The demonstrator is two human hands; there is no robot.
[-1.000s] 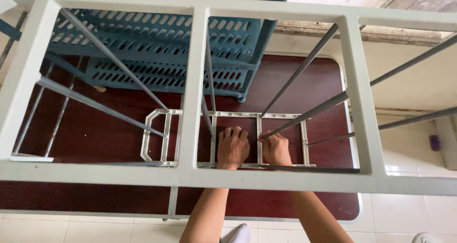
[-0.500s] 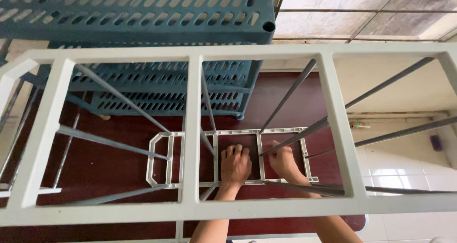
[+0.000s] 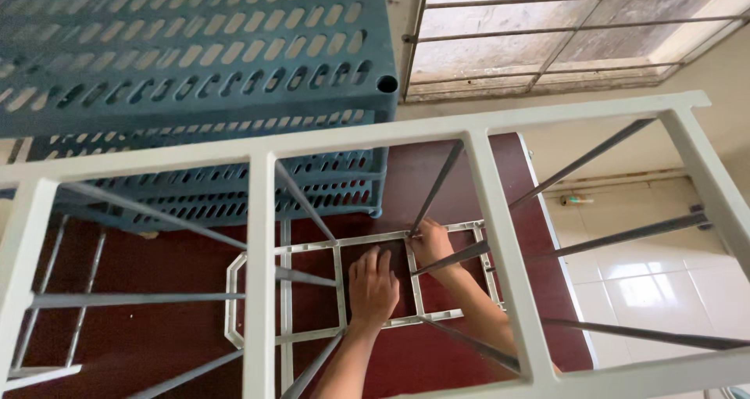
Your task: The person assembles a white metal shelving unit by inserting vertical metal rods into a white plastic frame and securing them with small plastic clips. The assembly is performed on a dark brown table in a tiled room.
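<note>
I look down through a white rack frame (image 3: pixel 262 235) with grey metal rods (image 3: pixel 587 244) running down to a lower white frame (image 3: pixel 312 247) lying on a dark red table (image 3: pixel 156 321). My left hand (image 3: pixel 373 286) rests flat inside the lower frame, fingers spread over the table. At the far bar of that frame my right hand (image 3: pixel 430 243) has its fingers curled round the foot of a grey rod. Both forearms reach down between the rods.
A blue slotted plastic shelf unit (image 3: pixel 195 63) stands at the back left of the table. Behind it is a barred window (image 3: pixel 562 32). White floor tiles (image 3: pixel 648 282) lie past the table's right edge. Rods cross the space on every side.
The view has tilted up and left, so the top frame sits lower. My right hand has moved from the middle bar to the far bar. My left hand has stayed flat.
</note>
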